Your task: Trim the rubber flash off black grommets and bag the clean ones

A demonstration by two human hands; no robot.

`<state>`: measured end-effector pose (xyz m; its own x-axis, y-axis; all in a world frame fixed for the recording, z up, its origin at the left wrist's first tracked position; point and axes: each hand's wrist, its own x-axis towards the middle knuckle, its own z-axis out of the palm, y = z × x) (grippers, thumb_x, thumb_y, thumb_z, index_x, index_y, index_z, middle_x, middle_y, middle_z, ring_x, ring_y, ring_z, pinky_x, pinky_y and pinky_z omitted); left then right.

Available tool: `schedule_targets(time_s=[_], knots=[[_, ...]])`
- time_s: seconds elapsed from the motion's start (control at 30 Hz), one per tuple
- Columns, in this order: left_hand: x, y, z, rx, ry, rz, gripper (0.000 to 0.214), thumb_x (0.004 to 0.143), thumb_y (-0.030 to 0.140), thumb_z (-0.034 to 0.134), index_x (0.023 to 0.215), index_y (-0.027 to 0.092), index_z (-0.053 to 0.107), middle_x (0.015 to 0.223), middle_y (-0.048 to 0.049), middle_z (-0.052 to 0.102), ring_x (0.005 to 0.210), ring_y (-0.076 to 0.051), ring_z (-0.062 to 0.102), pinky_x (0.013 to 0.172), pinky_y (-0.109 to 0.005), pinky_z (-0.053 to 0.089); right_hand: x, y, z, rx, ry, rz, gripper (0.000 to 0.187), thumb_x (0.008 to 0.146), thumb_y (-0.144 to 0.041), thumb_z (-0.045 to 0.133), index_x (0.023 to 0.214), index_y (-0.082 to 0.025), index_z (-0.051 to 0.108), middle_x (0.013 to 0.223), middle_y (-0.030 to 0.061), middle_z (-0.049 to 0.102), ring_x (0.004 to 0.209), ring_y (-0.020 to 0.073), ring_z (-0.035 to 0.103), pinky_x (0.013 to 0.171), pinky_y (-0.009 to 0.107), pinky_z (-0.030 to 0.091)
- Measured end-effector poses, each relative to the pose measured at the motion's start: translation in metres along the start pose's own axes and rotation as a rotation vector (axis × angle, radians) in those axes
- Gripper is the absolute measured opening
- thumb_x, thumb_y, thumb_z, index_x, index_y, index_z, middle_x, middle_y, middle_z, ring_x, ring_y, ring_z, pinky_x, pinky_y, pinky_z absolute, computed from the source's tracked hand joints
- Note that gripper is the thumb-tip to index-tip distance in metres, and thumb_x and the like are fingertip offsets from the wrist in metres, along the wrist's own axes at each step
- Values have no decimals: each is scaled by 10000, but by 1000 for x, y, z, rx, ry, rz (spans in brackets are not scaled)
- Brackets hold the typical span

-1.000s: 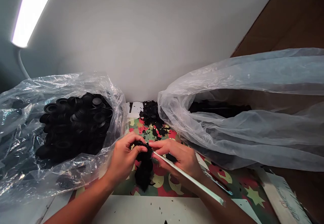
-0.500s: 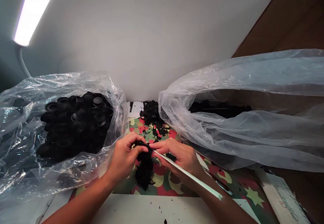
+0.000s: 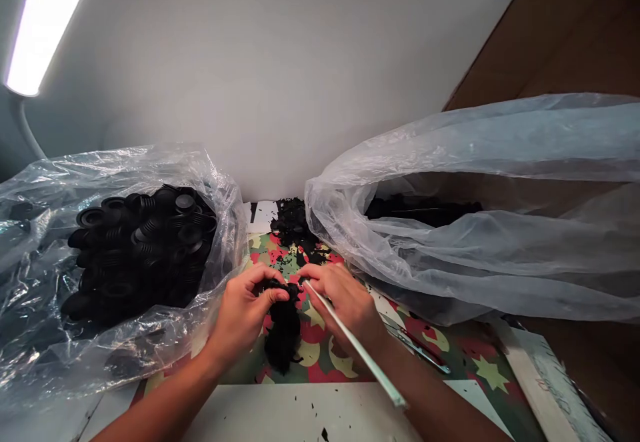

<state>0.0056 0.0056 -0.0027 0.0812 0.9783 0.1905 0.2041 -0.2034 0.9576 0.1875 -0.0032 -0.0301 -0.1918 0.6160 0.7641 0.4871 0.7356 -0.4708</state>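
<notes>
My left hand (image 3: 250, 302) is closed, thumb and fingers pinching a bunched black piece (image 3: 283, 335) that looks soft and ragged. Its lower part hangs below my fingers, over the patterned cover. Just to the right, my right hand (image 3: 343, 302) is closed around a long thin white tool (image 3: 357, 345). The tool's tail slants down across my right wrist, while its tip lies close to the upper end of the black piece. What sort of tool it is, I cannot make out. A small dark bit shows at my right fingertips.
On the left, a clear plastic bag (image 3: 30, 349) holds many round black ribbed parts (image 3: 145, 255). Black scraps (image 3: 295, 222) are heaped at the back. Another plastic bag (image 3: 450, 282) opens on the right. A thin metal tool (image 3: 417, 349) lies beside my right forearm. A white board (image 3: 280, 412) lies in front.
My right hand has drawn slightly away from the left, and the white tool slants more steeply. The left hand keeps its pinch on the black piece. The view has turned a little rightward.
</notes>
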Motion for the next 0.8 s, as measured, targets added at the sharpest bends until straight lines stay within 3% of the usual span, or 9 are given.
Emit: schedule_targets(time_s=[0.13,0.27,0.47,0.6,0.8], knots=[[-2,1,-1,7,-6,3,79,697,256,757,667,197,714,661,5,650,639,-164,555,618,-265,425,5,-8,-11,213,9,297,121,953,-238,615,834,-241,638,988,41,793,861,199,748,784,328,570],[-2,1,-1,35,-9,32,48,696,231,745,667,201,721,646,17,646,619,-154,556,606,-256,426,6,-19,-14,360,-36,363,132,920,-227,656,790,-242,640,989,28,801,880,206,757,803,339,567],[-2,-1,-1,77,-13,95,40,701,206,755,675,207,726,652,27,664,631,-143,565,617,-244,423,5,-17,-14,304,-71,206,126,910,-151,651,834,-250,665,1014,32,800,903,213,746,839,373,539],[-3,-3,-1,91,-17,98,42,719,185,738,689,209,722,661,34,672,634,-138,568,627,-243,421,7,-16,-13,254,-44,61,128,917,-133,646,851,-243,649,993,35,804,871,200,746,804,361,527],[-5,-5,-2,100,-29,91,34,735,203,742,704,209,727,675,31,674,657,-143,579,635,-245,423,8,-16,-10,193,-6,-43,125,934,-124,624,869,-230,628,976,37,803,825,181,746,765,337,520]])
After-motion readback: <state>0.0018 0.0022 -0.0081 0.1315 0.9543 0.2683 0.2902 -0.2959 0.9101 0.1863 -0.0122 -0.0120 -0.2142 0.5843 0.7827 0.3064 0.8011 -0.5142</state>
